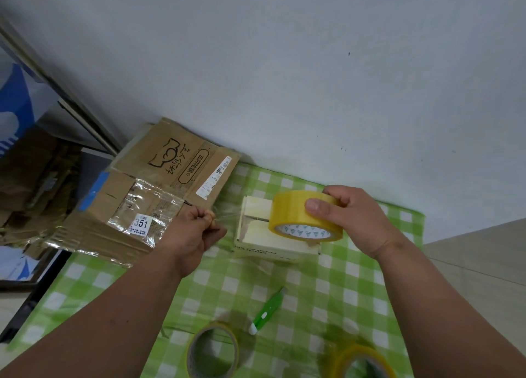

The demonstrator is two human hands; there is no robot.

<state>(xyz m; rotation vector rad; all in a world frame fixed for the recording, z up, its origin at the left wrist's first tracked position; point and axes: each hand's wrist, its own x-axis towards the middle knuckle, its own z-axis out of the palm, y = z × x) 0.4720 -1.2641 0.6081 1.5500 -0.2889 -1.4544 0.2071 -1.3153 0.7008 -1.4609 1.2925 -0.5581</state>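
Head camera looks down on a green-and-white checked tablecloth [284, 281] set against a pale wall. At far left, flattened brown cardboard boxes [170, 164] lie partly over the cloth's edge, the nearer one covered in crinkled clear film with a white label. Just right of them the left hand [193, 232] is curled, thumb and fingertips pinching the free end of a strip of clear tape [227, 217]. The strip runs rightwards toward the roll, thin and hard to make out. Below it a small pale yellow carton [256, 235] stands on the cloth. The yellow roll of clear packing tape [306, 215] hangs over the carton's right part, between the two hands, tilted so its white printed core faces the camera. The right hand [353, 215] grips it from the right, thumb across the outer band and fingers wrapped over the top. Nearer the camera, from left to right, lie a second tape roll [212, 349], a green-and-white pen-shaped cutter [267, 310] and a third tape roll [361, 360].
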